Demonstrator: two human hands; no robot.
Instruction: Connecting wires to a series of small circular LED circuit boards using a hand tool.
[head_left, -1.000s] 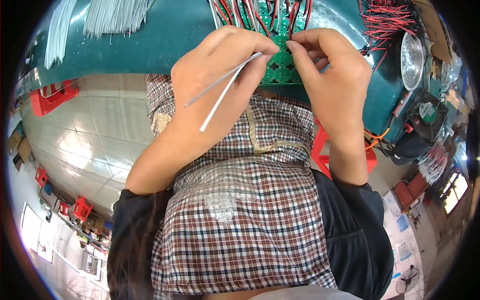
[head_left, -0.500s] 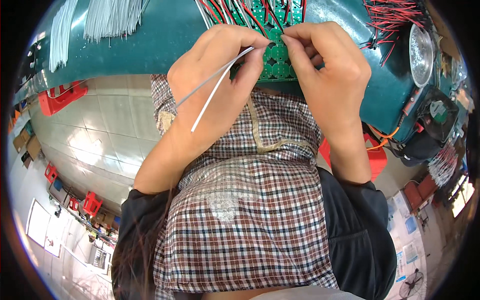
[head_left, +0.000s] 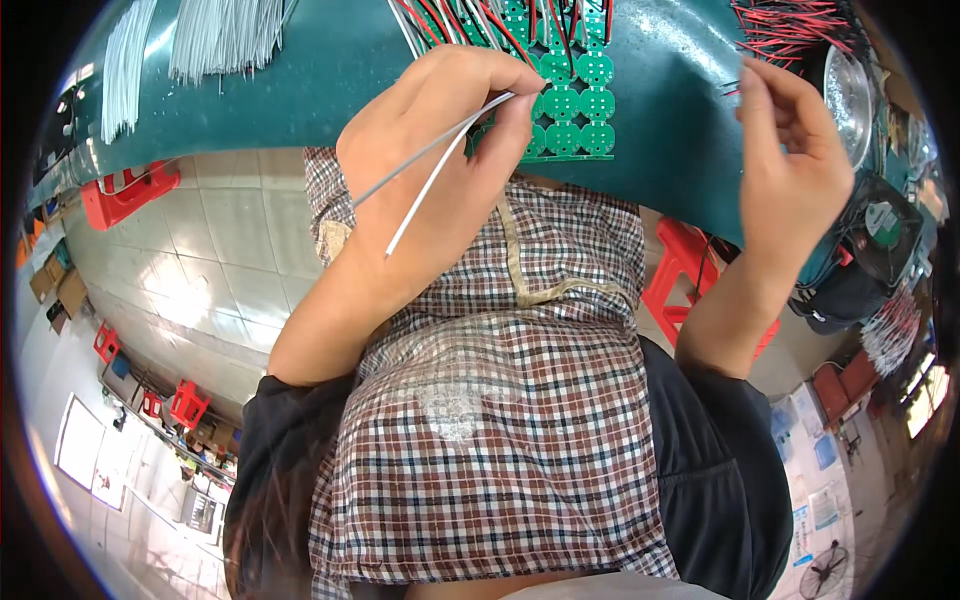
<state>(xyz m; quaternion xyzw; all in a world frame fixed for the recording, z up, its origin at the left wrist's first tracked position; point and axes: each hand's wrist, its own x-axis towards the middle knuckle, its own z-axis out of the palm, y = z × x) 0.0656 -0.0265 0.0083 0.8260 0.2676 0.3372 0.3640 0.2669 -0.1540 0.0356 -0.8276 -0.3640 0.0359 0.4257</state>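
Note:
My left hand (head_left: 430, 160) pinches a grey wire (head_left: 415, 158) and a white wire (head_left: 428, 187) between thumb and forefinger; both trail down over the back of the hand. Its fingertips are at the left side of a green circuit board panel (head_left: 580, 104) made of rounded segments. Red, black and white wires (head_left: 475, 22) stand along the panel's far part. My right hand (head_left: 797, 165) is off to the right, beside a pile of red and black wires (head_left: 795, 25). Its thumb and forefinger are closed together; whether a wire is between them is unclear.
Two bundles of white wires (head_left: 228, 38) lie at the far left of the green table (head_left: 300, 110). A round metal dish (head_left: 848, 105) stands at the right, partly behind my right hand. A red stool (head_left: 680, 270) is below the table's right edge.
My right hand has left the circuit board and moved right to the red and black wires. More of the panel shows now. My left hand has hardly moved and keeps its wires.

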